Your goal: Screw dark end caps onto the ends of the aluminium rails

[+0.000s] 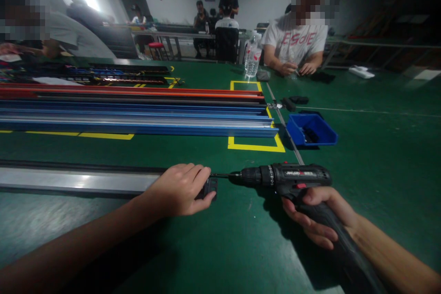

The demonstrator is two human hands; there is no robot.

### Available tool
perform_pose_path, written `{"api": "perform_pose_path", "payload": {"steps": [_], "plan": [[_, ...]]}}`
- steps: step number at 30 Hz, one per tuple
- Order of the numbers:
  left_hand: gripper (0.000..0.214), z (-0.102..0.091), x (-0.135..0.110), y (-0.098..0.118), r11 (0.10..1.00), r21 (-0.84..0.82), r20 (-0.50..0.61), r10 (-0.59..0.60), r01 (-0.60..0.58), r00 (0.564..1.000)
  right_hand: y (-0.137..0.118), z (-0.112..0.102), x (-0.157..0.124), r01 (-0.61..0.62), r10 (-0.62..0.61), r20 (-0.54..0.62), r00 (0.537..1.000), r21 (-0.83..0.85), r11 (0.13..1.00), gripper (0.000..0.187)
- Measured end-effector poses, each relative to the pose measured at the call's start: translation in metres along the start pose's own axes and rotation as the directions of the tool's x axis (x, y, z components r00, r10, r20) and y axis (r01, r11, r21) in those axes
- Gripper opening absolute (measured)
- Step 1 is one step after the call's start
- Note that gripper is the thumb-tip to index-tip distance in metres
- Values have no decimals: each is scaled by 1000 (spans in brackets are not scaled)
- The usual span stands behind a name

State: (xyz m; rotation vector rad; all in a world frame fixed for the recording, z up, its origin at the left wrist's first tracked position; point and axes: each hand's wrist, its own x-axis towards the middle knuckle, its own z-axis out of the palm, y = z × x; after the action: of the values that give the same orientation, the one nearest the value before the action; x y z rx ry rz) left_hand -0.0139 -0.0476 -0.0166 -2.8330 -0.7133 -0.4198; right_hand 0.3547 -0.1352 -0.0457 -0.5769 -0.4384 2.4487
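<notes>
A long silver rail (79,181) lies across the green table, its right end capped by a small black end piece (211,188). My left hand (179,189) is closed over that end, thumb under the black piece. My right hand (319,218) grips the handle of a black cordless drill (285,178) lying level. The drill's bit (220,176) points left and touches the black end piece.
A stack of long blue, black and orange rails (138,110) lies further back. A blue bin (311,129) with small black parts sits at the right, and a thin rod (285,128) runs past it. A water bottle (252,55) stands beyond. Another person in a white shirt (299,43) sits opposite; others are behind.
</notes>
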Motion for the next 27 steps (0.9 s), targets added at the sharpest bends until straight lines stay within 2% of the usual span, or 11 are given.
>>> {"api": "perform_pose_path", "payload": {"steps": [22, 27], "plan": [[31, 0, 2, 0, 1000, 15, -2, -1, 1, 1000, 0, -1, 1, 7, -8, 50, 999, 13, 1000, 31], [30, 0, 2, 1, 1000, 25, 14, -9, 8, 1000, -1, 0, 0, -5, 5, 22, 1000, -14, 1000, 31]]}}
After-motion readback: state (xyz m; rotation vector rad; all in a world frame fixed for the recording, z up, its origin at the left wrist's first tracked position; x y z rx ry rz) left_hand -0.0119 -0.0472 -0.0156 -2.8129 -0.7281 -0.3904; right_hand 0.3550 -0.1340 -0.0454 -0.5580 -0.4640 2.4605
